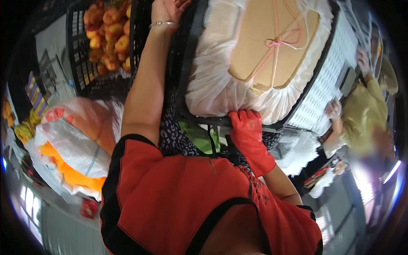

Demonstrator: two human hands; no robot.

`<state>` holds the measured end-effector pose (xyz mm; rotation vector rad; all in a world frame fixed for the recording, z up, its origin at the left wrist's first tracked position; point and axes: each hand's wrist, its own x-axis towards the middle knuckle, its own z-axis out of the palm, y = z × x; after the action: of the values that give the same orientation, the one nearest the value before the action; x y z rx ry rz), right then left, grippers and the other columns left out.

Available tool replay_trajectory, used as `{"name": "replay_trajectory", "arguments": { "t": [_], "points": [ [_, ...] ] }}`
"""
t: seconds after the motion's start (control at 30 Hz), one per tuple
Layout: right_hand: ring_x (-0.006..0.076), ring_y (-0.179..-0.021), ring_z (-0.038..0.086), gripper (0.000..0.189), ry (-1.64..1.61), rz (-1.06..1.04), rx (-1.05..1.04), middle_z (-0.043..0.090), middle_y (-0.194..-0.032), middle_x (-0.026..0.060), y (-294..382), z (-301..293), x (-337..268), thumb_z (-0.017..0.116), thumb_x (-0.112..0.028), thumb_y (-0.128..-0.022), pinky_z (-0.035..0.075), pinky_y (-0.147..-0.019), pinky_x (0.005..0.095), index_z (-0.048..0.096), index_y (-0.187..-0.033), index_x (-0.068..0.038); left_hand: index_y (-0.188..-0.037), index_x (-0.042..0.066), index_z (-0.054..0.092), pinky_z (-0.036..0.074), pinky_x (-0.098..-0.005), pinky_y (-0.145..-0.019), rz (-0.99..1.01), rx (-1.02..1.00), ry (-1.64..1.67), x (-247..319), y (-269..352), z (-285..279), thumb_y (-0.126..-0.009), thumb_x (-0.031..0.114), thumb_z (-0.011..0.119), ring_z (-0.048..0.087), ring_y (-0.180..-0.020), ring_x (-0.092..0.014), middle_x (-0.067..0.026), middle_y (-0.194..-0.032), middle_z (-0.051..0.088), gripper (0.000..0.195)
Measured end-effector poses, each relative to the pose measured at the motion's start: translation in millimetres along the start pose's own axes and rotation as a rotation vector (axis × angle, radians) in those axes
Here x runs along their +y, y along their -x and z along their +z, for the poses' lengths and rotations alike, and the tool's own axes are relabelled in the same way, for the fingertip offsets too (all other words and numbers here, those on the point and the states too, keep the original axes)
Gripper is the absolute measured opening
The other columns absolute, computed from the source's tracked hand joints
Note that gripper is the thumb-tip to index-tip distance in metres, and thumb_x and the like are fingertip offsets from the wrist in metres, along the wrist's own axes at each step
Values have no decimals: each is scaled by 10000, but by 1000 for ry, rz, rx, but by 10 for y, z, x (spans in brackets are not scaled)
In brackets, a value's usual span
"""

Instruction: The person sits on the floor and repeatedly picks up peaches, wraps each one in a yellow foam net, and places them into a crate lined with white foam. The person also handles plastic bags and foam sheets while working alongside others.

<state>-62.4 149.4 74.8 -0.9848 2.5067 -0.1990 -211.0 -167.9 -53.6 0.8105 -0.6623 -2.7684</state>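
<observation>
Before me is a black plastic crate (216, 121) lined with thin white wrapping (213, 92). Over its contents lies a cardboard sheet (248, 41), crossed by pink and white string (278, 42) tied in a bow. My right hand (247, 134), in a red rubber glove, has its fingers hooked over the crate's near rim. My bare left hand (169, 11), with a bracelet at the wrist, reaches beyond the crate's left side; the top edge cuts off its fingertips, and whether it touches the crate is unclear.
Left of my arm, another black crate (74, 47) holds peach-like fruit (111, 35). Bulky white and orange plastic bags (79, 146) stand nearer. On the right are a white textured sheet (318, 95), white packing material (296, 151) and a person in yellow (363, 108) wearing clear gloves.
</observation>
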Motion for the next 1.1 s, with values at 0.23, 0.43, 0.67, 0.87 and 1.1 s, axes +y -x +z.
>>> {"name": "replay_trajectory", "arguments": {
  "t": [0.23, 0.43, 0.67, 0.87, 1.1],
  "points": [
    [245, -686, 557, 152, 140, -97, 303, 554, -726, 68, 156, 225, 55, 584, -151, -699, 431, -634, 386, 563, -844, -108, -1307, 63, 503, 428, -308, -911, 60, -167, -318, -97, 450, 248, -916, 396, 518, 542, -1073, -193, -91, -1216, 564, 513],
    [280, -752, 596, 207, 134, -105, 495, 582, -749, 96, 287, 300, 132, 608, -118, -699, 441, -650, 410, 540, -893, -92, -1299, 11, 467, 366, -359, -1020, 235, -175, -523, -163, 1168, 324, -951, 263, 463, 452, -1219, -225, -106, -1289, 505, 430],
    [352, -817, 583, 249, -168, -194, 644, 606, -863, 147, 291, 314, 233, 652, -199, -741, 466, -705, 459, 561, -936, -73, -1168, 53, 574, 356, -379, -1010, 1021, -339, -1569, -498, 1698, 67, -796, 136, 655, 453, -1182, -335, -167, -1199, 533, 389],
    [375, -1065, 529, 417, -209, -121, 1157, 568, -1124, 173, 323, -116, 512, 644, -132, -761, 444, -879, 445, 529, -1145, -13, -1266, 71, 504, 245, -444, -1095, 1131, -477, -1841, -753, 1820, 616, -833, 147, 581, 365, -1297, -338, -152, -1292, 494, 446],
    [330, -1191, 469, 532, 12, -124, 861, 564, -1162, 127, -120, -223, 1069, 618, -347, -812, 275, -1030, 588, 475, -1261, -100, -1151, 54, 579, 489, -391, -764, 662, -377, -1853, -1015, 1703, 860, -855, 200, 570, 637, -873, -332, -167, -920, 672, 329]
  ]
}}
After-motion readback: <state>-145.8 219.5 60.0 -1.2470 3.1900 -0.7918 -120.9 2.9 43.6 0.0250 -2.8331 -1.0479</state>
